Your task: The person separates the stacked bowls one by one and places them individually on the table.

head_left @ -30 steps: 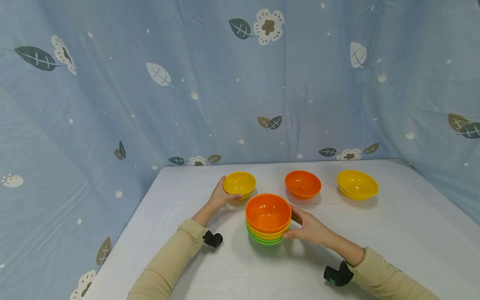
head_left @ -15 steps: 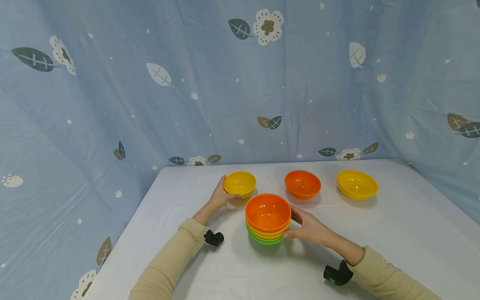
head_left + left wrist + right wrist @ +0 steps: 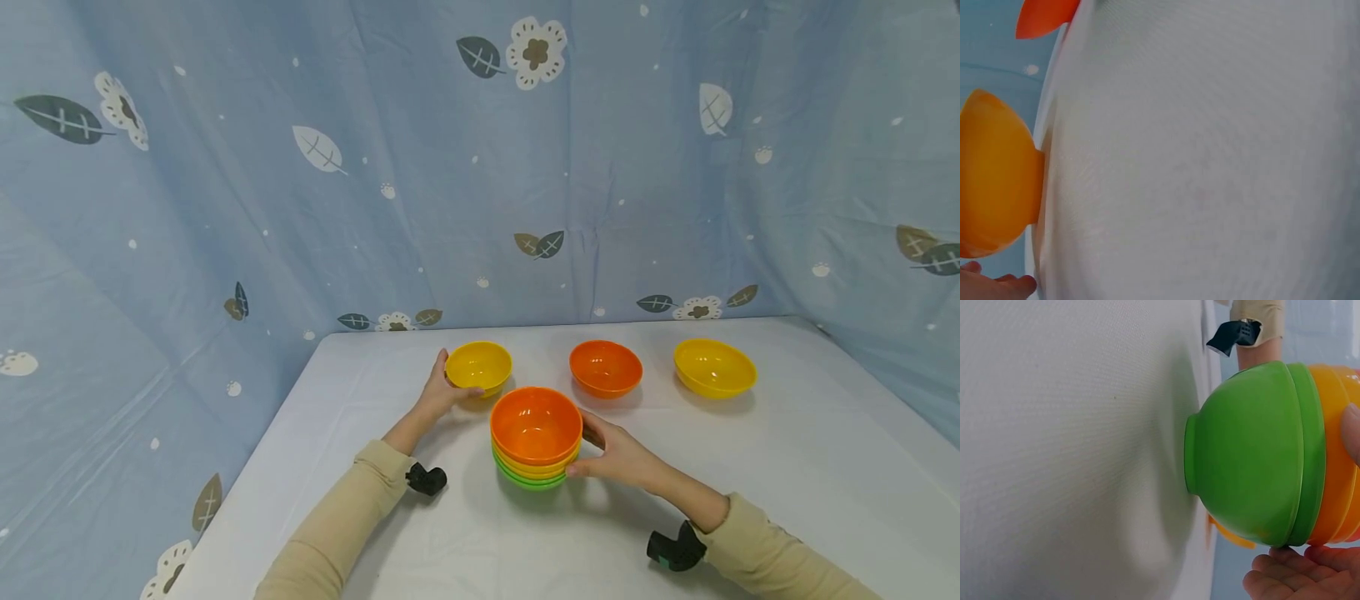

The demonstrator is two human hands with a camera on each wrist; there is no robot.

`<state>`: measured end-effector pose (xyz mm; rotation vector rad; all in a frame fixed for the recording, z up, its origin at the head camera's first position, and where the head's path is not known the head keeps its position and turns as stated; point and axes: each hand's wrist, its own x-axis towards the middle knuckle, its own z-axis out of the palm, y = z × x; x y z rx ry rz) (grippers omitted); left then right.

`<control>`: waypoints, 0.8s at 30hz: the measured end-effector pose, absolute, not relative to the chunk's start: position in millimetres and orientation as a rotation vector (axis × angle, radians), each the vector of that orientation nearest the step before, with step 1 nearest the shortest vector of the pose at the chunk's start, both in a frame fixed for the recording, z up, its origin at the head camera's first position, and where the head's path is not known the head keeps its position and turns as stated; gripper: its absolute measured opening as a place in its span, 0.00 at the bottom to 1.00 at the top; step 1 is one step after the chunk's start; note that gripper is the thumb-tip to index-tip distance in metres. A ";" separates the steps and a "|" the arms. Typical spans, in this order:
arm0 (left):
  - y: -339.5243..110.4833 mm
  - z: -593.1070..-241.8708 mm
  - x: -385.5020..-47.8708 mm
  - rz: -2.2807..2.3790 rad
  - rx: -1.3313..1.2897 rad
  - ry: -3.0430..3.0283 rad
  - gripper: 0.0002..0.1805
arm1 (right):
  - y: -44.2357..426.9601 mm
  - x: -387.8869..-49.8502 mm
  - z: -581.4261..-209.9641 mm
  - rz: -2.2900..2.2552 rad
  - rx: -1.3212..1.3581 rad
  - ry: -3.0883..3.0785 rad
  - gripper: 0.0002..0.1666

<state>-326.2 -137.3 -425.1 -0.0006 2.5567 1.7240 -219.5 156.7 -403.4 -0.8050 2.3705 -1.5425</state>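
In the head view, the left hand [image 3: 435, 400] curves round the left side of a small yellow bowl [image 3: 478, 367], thumb in front. That bowl [image 3: 997, 181] stands at the left edge of the left wrist view, with fingertips [image 3: 1019, 285] beside it. The right hand [image 3: 618, 457] grips the right side of a nested stack, orange bowl [image 3: 536, 427] uppermost, yellow rims below, green at the bottom. In the right wrist view, the thumb [image 3: 1352, 432] lies against the stack and the fingers [image 3: 1291, 573] are spread along the green bowls [image 3: 1254, 456]. Whether the stack touches the table is unclear.
Behind the stack, a separate orange bowl [image 3: 606, 369] stands on the white-covered table [image 3: 450, 550]. Farther right is a wider yellow bowl [image 3: 715, 369]. A blue patterned curtain [image 3: 420, 167] hangs behind the table and at its sides.
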 end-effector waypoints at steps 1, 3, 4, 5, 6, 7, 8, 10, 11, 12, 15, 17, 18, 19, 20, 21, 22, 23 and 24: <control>-137.7 -424.3 -325.3 1.732 -0.001 2.551 0.58 | 156.7 -219.5 -403.4 -1.542 -0.801 2.371 0.52; -138.8 -422.3 -323.4 1.737 -0.002 2.547 0.57 | 156.7 -219.6 -403.4 -1.540 -0.792 2.373 0.52; -139.4 -421.4 -322.5 1.735 -0.001 2.548 0.57 | 156.7 -219.6 -403.4 -1.539 -0.789 2.375 0.52; -140.2 -420.7 -322.0 1.734 0.000 2.547 0.57 | 156.7 -219.7 -403.4 -1.538 -0.786 2.376 0.52; -140.9 -420.1 -321.6 1.732 -0.007 2.545 0.57 | 156.6 -219.8 -403.4 -1.537 -0.785 2.375 0.52; -141.8 -419.4 -321.4 1.731 -0.013 2.541 0.57 | 156.5 -219.8 -403.4 -1.538 -0.782 2.375 0.52; -142.9 -419.1 -321.2 1.729 -0.014 2.540 0.57 | 156.5 -219.9 -403.4 -1.537 -0.780 2.375 0.52; -145.5 -418.5 -320.5 1.731 -0.012 2.535 0.56 | 156.5 -219.8 -403.4 -1.537 -0.778 2.374 0.52; -147.0 -418.1 -320.1 1.733 -0.010 2.531 0.56 | 156.4 -219.8 -403.5 -1.537 -0.779 2.375 0.52; -148.4 -417.8 -319.5 1.743 -0.009 2.522 0.56 | 156.4 -219.7 -403.5 -1.538 -0.781 2.373 0.52; -152.4 -416.2 -317.5 1.752 -0.001 2.509 0.54 | 156.4 -219.3 -403.5 -1.539 -0.792 2.373 0.52; -154.1 -414.2 -315.5 1.751 0.009 2.504 0.54 | 156.3 -219.0 -403.4 -1.540 -0.794 2.371 0.52; -154.7 -412.9 -314.3 1.755 0.007 2.496 0.53 | 156.3 -218.8 -403.4 -1.541 -0.790 2.370 0.52; -155.2 -411.7 -313.1 1.755 0.004 2.491 0.53 | 156.4 -218.7 -403.3 -1.541 -0.786 2.370 0.52; -155.5 -410.3 -311.7 1.757 0.000 2.483 0.53 | 156.4 -218.7 -403.3 -1.540 -0.780 2.368 0.52; -155.7 -408.7 -310.1 1.759 0.003 2.477 0.53 | 156.3 -218.6 -403.3 -1.541 -0.775 2.366 0.52; -156.2 -407.5 -308.7 1.763 0.010 2.468 0.52 | 156.3 -218.7 -403.4 -1.540 -0.770 2.366 0.52; -156.5 -406.3 -307.3 1.764 0.011 2.460 0.52 | 156.2 -218.7 -403.5 -1.539 -0.768 2.366 0.52; -156.9 -405.1 -305.9 1.771 0.016 2.449 0.52 | 156.2 -218.8 -403.6 -1.538 -0.766 2.366 0.52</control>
